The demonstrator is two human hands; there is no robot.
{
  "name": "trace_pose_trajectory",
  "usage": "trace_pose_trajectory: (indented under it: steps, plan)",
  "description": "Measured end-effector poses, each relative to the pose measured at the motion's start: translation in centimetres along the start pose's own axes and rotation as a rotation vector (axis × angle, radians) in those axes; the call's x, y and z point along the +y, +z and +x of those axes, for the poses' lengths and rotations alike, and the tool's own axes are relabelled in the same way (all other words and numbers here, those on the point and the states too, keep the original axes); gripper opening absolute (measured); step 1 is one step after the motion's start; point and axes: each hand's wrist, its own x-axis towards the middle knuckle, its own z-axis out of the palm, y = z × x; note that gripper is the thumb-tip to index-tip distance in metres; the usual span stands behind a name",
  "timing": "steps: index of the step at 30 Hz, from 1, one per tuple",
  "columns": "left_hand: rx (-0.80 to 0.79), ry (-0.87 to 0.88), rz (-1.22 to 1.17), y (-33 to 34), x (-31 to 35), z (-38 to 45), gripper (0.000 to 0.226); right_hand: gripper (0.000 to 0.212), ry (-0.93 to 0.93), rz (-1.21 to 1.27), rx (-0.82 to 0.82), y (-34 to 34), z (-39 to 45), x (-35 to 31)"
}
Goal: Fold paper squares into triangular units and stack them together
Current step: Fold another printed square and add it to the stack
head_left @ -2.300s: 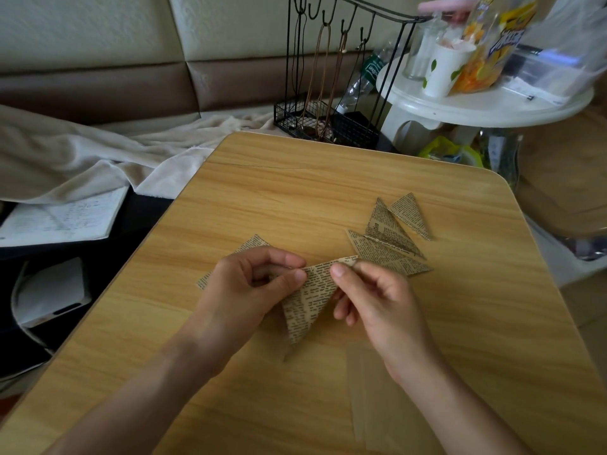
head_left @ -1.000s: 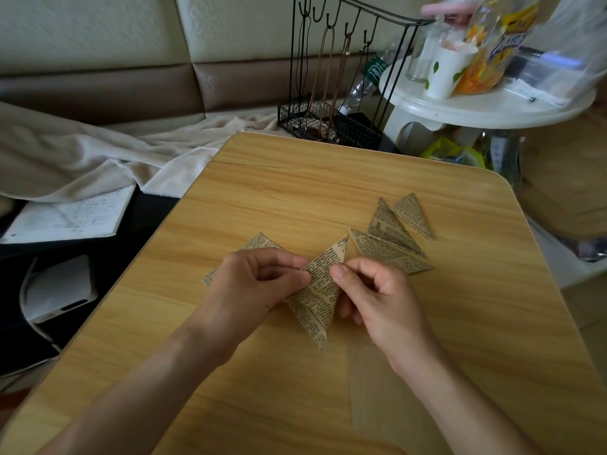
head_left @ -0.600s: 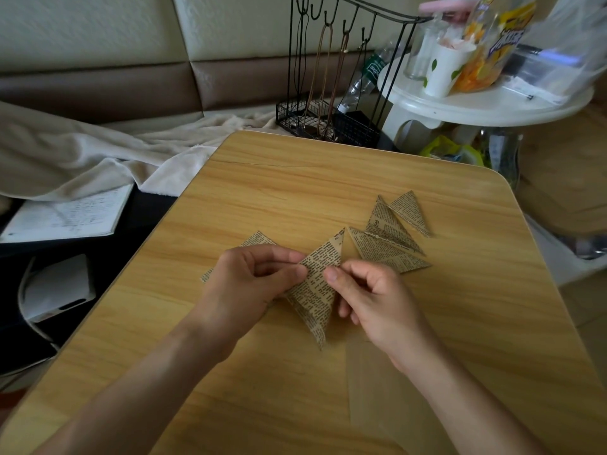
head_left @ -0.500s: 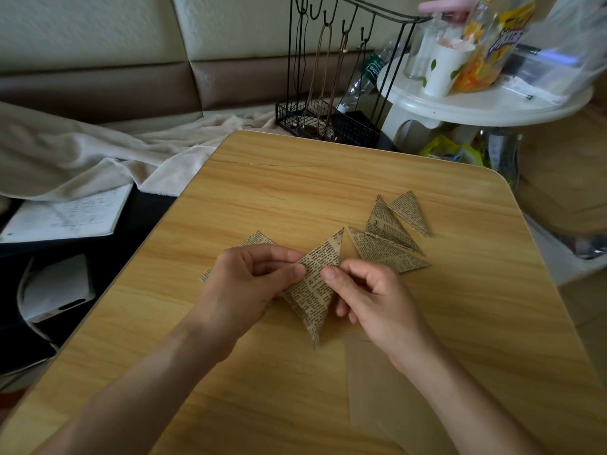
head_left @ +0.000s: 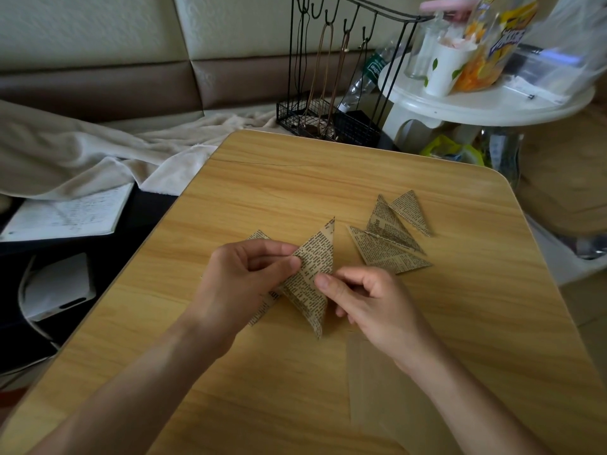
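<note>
Far left: where the wooden table (head_left: 328, 178) ends, a cream blanket (head_left: 98, 149) lies crumpled, with an open notebook (head_left: 65, 213) just below it and a white box (head_left: 59, 284) lower still
Left hand: the left hand (head_left: 236, 284) hovers over the table's middle, thumb and forefinger curled and pinching the left edge of the folded paper
Hidden sheet: a newsprint sheet (head_left: 259, 236) lies flat under that hand, only its corners showing
Folded paper: the folded paper (head_left: 312, 277) is a long newsprint triangle held between both hands, one tip pointing away, the other toward the person
Right hand: the right hand (head_left: 371, 303) has its fingers curled, thumb tip pressed to the paper's right edge, gripping it
Finished units: the finished triangles (head_left: 391, 238) lie overlapping on the table, near and to the right of the held piece
Back right: a black wire rack (head_left: 331, 123) stands beyond the table, beside a white round stand (head_left: 486, 106) bearing a paper cup (head_left: 443, 70)
</note>
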Motion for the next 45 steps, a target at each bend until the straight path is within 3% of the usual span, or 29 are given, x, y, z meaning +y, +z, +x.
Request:
trace_pose_trajectory:
  steps: [7,45]
  plan:
    - [0.028,-0.001,0.001,0.19,-0.12,-0.1,0.015,0.037,-0.02,-0.101,0.045,0.14,0.11,-0.01]
    - [0.129,0.019,-0.092,-0.33,-0.14,0.3,0.016,0.035,-0.146,-0.207,-0.066,-0.06,-0.44,-0.49]
